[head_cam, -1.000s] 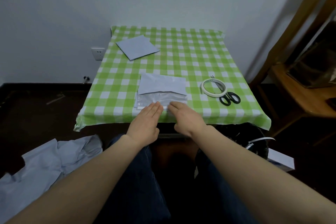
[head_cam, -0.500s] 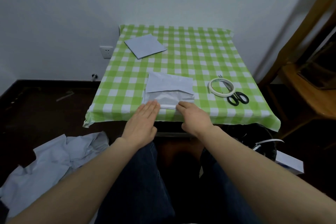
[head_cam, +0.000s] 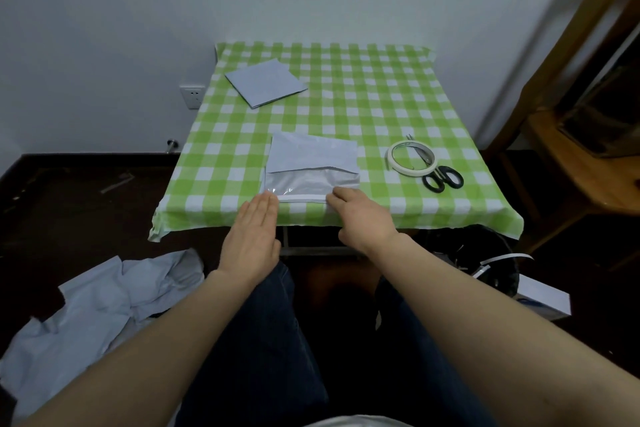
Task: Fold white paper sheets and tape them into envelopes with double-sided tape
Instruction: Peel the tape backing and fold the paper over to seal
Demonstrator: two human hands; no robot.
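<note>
At the near edge of the green checked table (head_cam: 381,107), a partly folded white paper sheet (head_cam: 311,163) lies flat in front of the person, its upper flap turned down over a shinier lower part; a pale tape strip (head_cam: 301,198) runs along its nearest edge; the left hand (head_cam: 254,236) lies flat with the fingers straight and pressed together, the fingertips resting on the sheet's near left corner and holding it down; the right hand (head_cam: 363,215) has its fingers bent, the tips set on the right end of the strip, and whether they nip the strip's backing or merely press it I cannot tell at this size; the tape roll (head_cam: 410,158) and scissors (head_cam: 441,178) sit together to the right of the sheet, apart from it; a folded envelope (head_cam: 265,81) lies well away at the far left of the table, and crumpled paper (head_cam: 114,291) is on the floor to the left; the step in hand looks like the taping of the lower flap, with the strip laid but the flap not yet closed; the next move probably calls for freeing the backing from the right end while the left hand pins the sheet, then folding the taped edge up squarely, since a skewed fold would stick at once.
</note>
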